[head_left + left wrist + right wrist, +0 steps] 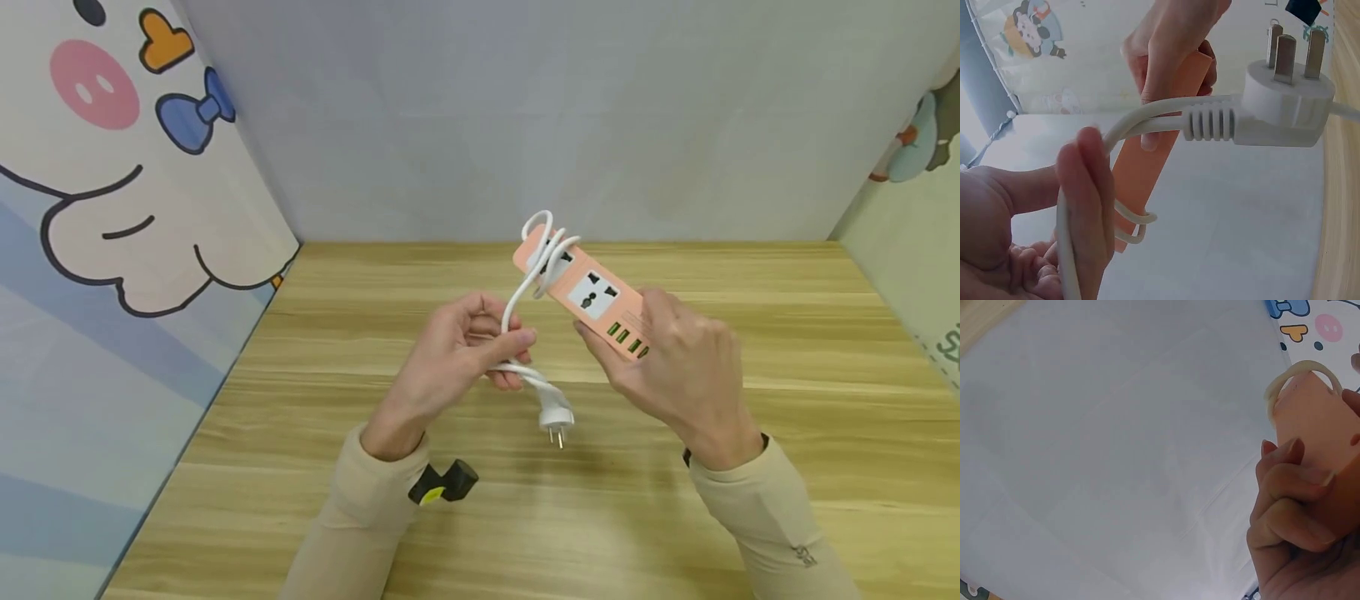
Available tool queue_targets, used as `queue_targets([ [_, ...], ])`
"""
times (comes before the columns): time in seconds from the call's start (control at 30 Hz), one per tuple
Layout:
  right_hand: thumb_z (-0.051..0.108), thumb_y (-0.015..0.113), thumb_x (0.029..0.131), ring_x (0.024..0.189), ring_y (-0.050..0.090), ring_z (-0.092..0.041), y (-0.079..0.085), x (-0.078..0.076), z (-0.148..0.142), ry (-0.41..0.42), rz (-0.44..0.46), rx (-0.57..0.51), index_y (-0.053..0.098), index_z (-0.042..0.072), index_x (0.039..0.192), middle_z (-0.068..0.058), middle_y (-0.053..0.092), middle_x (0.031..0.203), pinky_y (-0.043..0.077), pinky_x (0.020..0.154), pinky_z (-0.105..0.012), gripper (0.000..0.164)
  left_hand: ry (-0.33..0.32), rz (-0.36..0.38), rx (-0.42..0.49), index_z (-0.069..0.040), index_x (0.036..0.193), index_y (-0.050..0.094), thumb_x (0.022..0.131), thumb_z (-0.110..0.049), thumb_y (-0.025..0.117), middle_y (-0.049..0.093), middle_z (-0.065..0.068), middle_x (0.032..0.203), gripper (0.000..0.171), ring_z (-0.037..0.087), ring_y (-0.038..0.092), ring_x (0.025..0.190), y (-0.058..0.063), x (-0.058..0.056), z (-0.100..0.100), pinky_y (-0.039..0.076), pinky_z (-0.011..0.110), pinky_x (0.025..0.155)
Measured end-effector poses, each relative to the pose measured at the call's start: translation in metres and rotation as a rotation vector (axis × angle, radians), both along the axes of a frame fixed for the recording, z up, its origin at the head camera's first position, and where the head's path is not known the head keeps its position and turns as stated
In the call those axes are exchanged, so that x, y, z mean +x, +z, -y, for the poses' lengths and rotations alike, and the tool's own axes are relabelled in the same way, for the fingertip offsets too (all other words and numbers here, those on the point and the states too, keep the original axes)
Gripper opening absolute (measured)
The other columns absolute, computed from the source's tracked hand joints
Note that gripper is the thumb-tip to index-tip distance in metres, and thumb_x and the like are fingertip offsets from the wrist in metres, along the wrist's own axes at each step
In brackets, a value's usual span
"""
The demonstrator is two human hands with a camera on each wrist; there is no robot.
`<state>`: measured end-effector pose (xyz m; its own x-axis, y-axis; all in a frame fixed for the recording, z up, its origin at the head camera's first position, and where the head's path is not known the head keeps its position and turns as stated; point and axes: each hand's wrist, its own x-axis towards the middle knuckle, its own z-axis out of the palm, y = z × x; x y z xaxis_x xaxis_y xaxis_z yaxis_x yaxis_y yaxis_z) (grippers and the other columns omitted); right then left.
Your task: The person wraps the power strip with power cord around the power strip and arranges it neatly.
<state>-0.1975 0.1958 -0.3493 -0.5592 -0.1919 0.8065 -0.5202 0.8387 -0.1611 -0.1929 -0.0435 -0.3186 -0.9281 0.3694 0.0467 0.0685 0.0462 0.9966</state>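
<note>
One power strip (591, 293), held in the right hand (684, 367), fingers curled round its near end. Left hand (454, 354), left of the strip, pinches the white cord (517, 293). Looping round the strip's far end we judge partly done — plug (556, 416), nearside of the strip, left unwound.

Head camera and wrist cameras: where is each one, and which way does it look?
Head: on the person's head, facing forward and down at the strip; left hand, right hand and sleeves show.
Left wrist: on that wrist, looking past the left fingers at the cord and plug; both hands show.
Right wrist: on that wrist, looking at the strip's plain side and the grey backdrop; right fingers show, and probably left fingertips at the edge.
Shared: head and left wrist both show the plug.
</note>
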Motion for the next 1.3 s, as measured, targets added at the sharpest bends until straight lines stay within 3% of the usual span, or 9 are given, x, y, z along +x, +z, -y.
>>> queue_targets([
  [0.13, 0.056, 0.056, 0.09, 0.038, 0.03, -0.015, 0.001, 0.0012, -0.0001, -0.003, 0.007, 0.003, 0.05, 0.003, 0.07, -0.004, 0.04, 0.051, 0.025, 0.038, -0.03, 0.057, -0.083, 0.071, 0.049, 0.004, 0.107, 0.055, 0.096, -0.001, 0.067, 0.072, 0.021, 0.097, 0.017, 0.022, 0.074, 0.083, 0.0016, 0.0009, 0.0007, 0.062, 0.042, 0.077],
  [0.27, 0.055, 0.058, 0.089, 0.038, 0.031, -0.015, 0.0022, 0.0025, -0.0003, -0.001, 0.017, 0.008, 0.049, 0.003, 0.07, -0.004, 0.04, 0.051, 0.026, 0.038, -0.03, 0.055, -0.089, 0.109, 0.057, 0.005, 0.107, 0.055, 0.095, 0.001, 0.068, 0.074, 0.022, 0.099, 0.019, 0.024, 0.075, 0.09, 0.003, 0.0025, 0.002, 0.061, 0.045, 0.083],
  [0.5, 0.055, 0.056, 0.09, 0.038, 0.03, -0.015, 0.0021, 0.003, 0.0008, 0.01, 0.016, 0.013, 0.047, 0.004, 0.069, -0.004, 0.039, 0.051, 0.026, 0.037, -0.03, 0.056, 0.011, -0.006, -0.056, 0.0, 0.102, 0.061, 0.091, -0.006, 0.075, 0.078, 0.013, 0.094, 0.018, 0.021, 0.076, 0.089, 0.002, 0.0027, 0.0041, 0.061, 0.039, 0.083],
  [0.7, 0.058, 0.053, 0.092, 0.038, 0.032, -0.016, 0.0014, 0.0034, 0.0012, 0.006, 0.018, 0.013, 0.049, 0.003, 0.071, -0.005, 0.041, 0.052, 0.027, 0.037, -0.031, 0.06, 0.04, -0.065, -0.053, -0.004, 0.1, 0.064, 0.091, -0.007, 0.076, 0.079, 0.008, 0.092, 0.015, 0.023, 0.074, 0.092, 0.0011, 0.0017, 0.0048, 0.055, 0.035, 0.086],
  [0.93, 0.057, 0.054, 0.092, 0.038, 0.032, -0.015, 0.002, 0.0043, 0.002, 0.015, 0.028, 0.018, 0.048, 0.003, 0.07, -0.005, 0.041, 0.052, 0.027, 0.037, -0.03, 0.058, -0.02, -0.013, 0.113, -0.001, 0.099, 0.06, 0.094, 0.001, 0.069, 0.074, 0.015, 0.106, 0.01, 0.028, 0.073, 0.104, 0.0005, 0.0011, 0.005, 0.057, 0.04, 0.095],
  [1.1, 0.053, 0.059, 0.089, 0.038, 0.033, -0.016, 0.0021, 0.004, 0.0007, 0.015, 0.048, 0.015, 0.049, 0.003, 0.07, -0.005, 0.041, 0.052, 0.028, 0.037, -0.03, 0.055, -0.013, 0.005, 0.195, 0.001, 0.105, 0.057, 0.098, 0.002, 0.062, 0.07, 0.01, 0.101, 0.009, 0.017, 0.07, 0.088, 0.0018, 0.0009, 0.0053, 0.059, 0.032, 0.086],
  [1.3, 0.056, 0.058, 0.089, 0.038, 0.03, -0.014, 0.0024, 0.003, -0.0008, 0.012, 0.026, -0.016, 0.049, 0.003, 0.069, -0.003, 0.038, 0.049, 0.024, 0.039, -0.029, 0.057, -0.022, -0.006, 0.245, 0.002, 0.11, 0.06, 0.106, -0.008, 0.052, 0.066, 0.002, 0.088, 0.014, 0.012, 0.054, 0.073, 0.0039, 0.0013, 0.0057, 0.05, 0.022, 0.073],
])
